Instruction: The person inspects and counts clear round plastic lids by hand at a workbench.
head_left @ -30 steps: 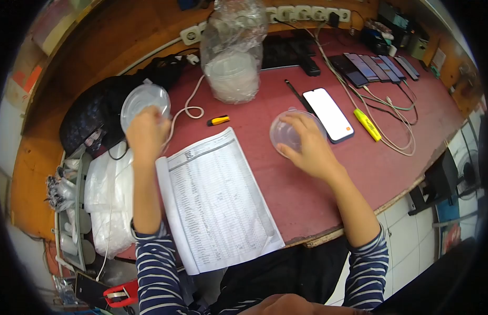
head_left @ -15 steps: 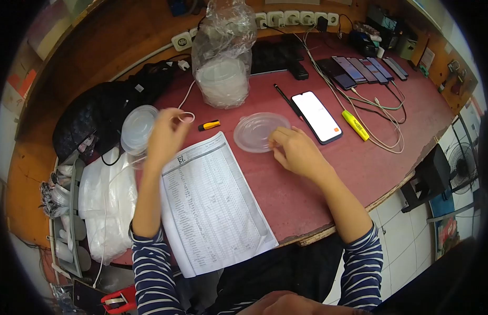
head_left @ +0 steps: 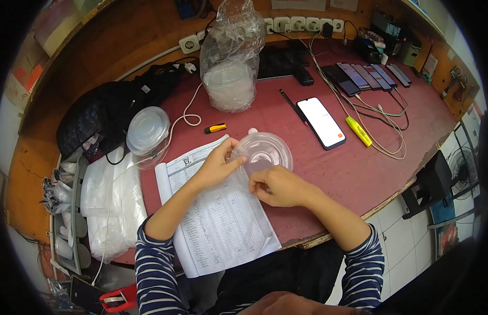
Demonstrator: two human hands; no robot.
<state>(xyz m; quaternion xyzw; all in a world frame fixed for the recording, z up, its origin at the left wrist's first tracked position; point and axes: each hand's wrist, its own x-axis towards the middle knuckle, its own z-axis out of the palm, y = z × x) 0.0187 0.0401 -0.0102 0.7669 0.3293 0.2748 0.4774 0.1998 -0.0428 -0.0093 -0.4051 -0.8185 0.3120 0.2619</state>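
Observation:
A round clear plastic container (head_left: 278,152) with a small tab on its rim lies tilted in front of me, over the table and the paper's edge. My left hand (head_left: 219,167) is closed on its left rim, thumb against fingers. My right hand (head_left: 279,188) is at its near edge with curled, pinched fingers; what they hold, if anything, is too clear to make out. Under my left forearm and hand lies a printed sheet stack (head_left: 223,226) with a table of rows. Beyond it is a small yellow-and-black tool (head_left: 215,128).
At left, clear containers (head_left: 148,130) stand beside folded plastic bags (head_left: 110,194). A plastic-wrapped container stack (head_left: 231,86) is at the back. To the right lie a lit phone (head_left: 322,123), a black pen (head_left: 293,105), a yellow highlighter (head_left: 358,131), cables and several phones (head_left: 367,77).
My left hand has let go of the white cable and moved right to the container's rim. My right hand has come nearer and left. The container has shifted nearer me and tilted.

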